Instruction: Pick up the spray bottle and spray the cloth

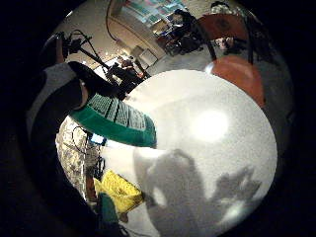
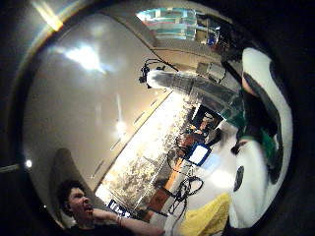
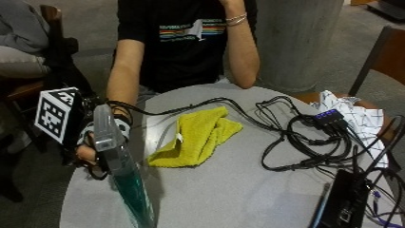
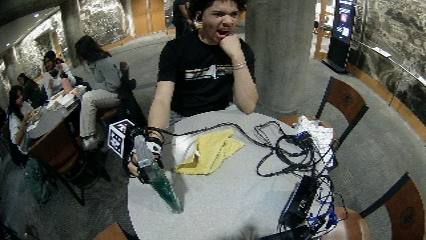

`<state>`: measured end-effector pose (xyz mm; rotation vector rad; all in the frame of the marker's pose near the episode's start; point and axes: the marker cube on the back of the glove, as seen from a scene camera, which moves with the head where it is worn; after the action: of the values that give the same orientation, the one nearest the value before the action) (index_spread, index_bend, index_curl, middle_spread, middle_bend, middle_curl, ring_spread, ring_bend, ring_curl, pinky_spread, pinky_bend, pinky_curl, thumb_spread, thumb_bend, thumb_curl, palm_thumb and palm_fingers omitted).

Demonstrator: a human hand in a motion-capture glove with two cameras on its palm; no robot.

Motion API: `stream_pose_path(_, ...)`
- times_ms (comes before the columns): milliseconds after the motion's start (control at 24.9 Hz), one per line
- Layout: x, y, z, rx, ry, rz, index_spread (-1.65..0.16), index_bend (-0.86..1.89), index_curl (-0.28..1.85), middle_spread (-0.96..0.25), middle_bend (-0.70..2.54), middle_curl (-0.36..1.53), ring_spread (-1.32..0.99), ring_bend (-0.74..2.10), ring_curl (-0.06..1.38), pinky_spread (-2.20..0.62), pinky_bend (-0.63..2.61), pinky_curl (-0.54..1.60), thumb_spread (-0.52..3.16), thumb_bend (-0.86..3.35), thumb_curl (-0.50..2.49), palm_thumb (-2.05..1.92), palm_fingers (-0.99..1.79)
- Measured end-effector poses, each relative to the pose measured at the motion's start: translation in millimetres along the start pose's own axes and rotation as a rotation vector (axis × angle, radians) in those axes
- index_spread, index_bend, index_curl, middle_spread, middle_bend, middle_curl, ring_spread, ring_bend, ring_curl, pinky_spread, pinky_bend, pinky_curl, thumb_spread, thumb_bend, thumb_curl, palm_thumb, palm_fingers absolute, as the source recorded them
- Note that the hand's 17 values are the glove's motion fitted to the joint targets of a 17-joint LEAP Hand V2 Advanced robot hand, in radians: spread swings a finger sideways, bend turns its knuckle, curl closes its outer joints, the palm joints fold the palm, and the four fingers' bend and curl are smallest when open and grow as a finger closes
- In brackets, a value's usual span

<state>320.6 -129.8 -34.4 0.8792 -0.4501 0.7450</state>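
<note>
A: Start nearest the fingers. What are they doing?

B: The right hand (image 3: 95,145) has its fingers curled round the upper part of the spray bottle (image 3: 123,178), grasping it just below the grey head. The bottle's green-tinted body slants away from the fingers, down toward the counter (image 3: 240,190), and its base looks to be at or very close to the surface; I cannot tell if it touches.

A: So the long axis is tilted, not upright?

B: Yes, head up by the fingers, base lower and out toward the camera. In the thumb-side palm view the bottle (image 2: 197,88) lies right across the palm, which fits a full grasp.

A: And the cloth?

B: The yellow cloth (image 3: 193,137) lies crumpled on the counter, beside the fingers toward the person's other side, near but apart from the bottle. The little-finger palm view catches a corner of it (image 1: 118,190).

A: Which way does the nozzle face?

B: I cannot make out the nozzle's direction. My judgement is that the pick-up is done or nearly so, and the coming move turns on swinging the head round so it faces across to the cloth.

A: Anything further out?

B: Beyond the cloth, a tangle of black cables (image 3: 297,137) runs over the counter, well apart from the fingers. The bare hand is raised toward the person's face, touching nothing on the counter.
</note>
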Motion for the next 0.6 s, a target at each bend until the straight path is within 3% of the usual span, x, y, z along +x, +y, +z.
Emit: stream_pose_path(601,-4.9,8.0,-6.0,-0.037,-0.042,0.011,-0.19,0.30,0.40,-0.11,0.40,0.55,-0.15,0.67,0.50,-0.27,0.53,0.41,0.39,-0.03,0.62,1.19,1.16)
